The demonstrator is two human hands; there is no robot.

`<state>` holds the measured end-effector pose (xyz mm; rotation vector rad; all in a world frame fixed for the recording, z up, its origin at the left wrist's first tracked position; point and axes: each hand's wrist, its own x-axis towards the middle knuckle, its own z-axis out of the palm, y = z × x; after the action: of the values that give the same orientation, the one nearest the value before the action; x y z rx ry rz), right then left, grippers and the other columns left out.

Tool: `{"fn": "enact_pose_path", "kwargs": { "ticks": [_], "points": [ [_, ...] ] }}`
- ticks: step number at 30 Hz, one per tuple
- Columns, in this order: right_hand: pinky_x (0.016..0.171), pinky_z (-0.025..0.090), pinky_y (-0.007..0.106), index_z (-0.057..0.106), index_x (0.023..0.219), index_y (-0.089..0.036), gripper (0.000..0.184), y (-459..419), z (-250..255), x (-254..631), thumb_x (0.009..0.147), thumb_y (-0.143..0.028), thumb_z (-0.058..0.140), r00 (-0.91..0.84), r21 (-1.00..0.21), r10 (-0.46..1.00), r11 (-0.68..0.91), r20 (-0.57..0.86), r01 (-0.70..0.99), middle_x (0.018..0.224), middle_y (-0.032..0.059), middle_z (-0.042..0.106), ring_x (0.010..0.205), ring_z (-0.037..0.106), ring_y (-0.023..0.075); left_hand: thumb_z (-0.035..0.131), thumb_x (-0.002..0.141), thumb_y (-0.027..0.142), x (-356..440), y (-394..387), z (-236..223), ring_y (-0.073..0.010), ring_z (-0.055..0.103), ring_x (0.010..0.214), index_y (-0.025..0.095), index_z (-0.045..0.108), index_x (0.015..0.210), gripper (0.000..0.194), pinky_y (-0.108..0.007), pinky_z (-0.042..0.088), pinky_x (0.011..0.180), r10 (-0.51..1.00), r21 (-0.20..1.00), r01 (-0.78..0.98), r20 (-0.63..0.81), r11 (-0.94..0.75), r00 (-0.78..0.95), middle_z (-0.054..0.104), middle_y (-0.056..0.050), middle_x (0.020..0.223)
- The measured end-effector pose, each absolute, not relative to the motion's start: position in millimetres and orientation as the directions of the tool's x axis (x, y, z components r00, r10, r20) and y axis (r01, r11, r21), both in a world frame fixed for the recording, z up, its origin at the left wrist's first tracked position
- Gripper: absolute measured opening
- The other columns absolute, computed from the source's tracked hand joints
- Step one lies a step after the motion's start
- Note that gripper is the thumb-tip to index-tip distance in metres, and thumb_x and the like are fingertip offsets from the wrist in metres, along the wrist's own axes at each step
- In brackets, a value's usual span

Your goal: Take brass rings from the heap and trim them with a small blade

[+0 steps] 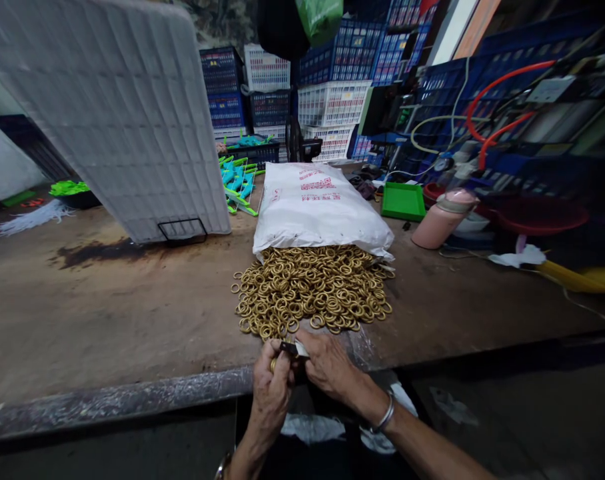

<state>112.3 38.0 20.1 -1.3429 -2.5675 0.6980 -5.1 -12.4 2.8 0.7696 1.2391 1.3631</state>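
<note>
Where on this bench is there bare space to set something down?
Bare wood lies left of the brass rings, in front of the white panel, and right of them before the pink bottle. The back right, by the green tray, is crowded.

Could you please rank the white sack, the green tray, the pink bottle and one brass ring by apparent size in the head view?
1. white sack
2. green tray and pink bottle: similar, unranked
3. brass ring
</note>
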Motion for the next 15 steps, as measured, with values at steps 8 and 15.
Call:
{"fn": "enact_pose_path", "kwargs": {
  "ticks": [8, 15],
  "points": [
    [0.061, 0.031, 0.024, 0.048, 0.097, -0.016, 0.027, 40.3, 26.3, 106.4, 0.072, -0.010, 0.041, -0.553, -0.402, 0.816, 0.455, -0.170, 0.795, 0.082, 0.0072, 0.061, 0.073, 0.055, 0.0163, 0.058, 0.071, 0.048, -10.7, -16.3, -1.0, -0.0028, 0.034, 0.039, 0.019, 0.048, 0.078, 0.032, -0.014, 0.024, 0.037, 0.938, 0.900, -0.350, -0.322, 0.261, -0.127, 0.049, 0.006, 0.055],
    [0.057, 0.027, 0.025, 0.051, 0.090, -0.015, 0.023, 57.6, 4.5, 113.4, 0.073, -0.006, 0.039, -0.376, -0.286, 0.919, 0.331, -0.120, 0.899, 0.079, 0.0076, 0.063, 0.070, 0.057, 0.0160, 0.062, 0.071, 0.038, -15.3, -31.0, 19.3, -0.0025, 0.034, 0.038, 0.019, 0.046, 0.075, 0.026, -0.014, 0.025, 0.035, 0.939, 0.769, -0.562, -0.342, 0.305, 0.042, 0.052, 0.005, 0.057]
  ]
}}
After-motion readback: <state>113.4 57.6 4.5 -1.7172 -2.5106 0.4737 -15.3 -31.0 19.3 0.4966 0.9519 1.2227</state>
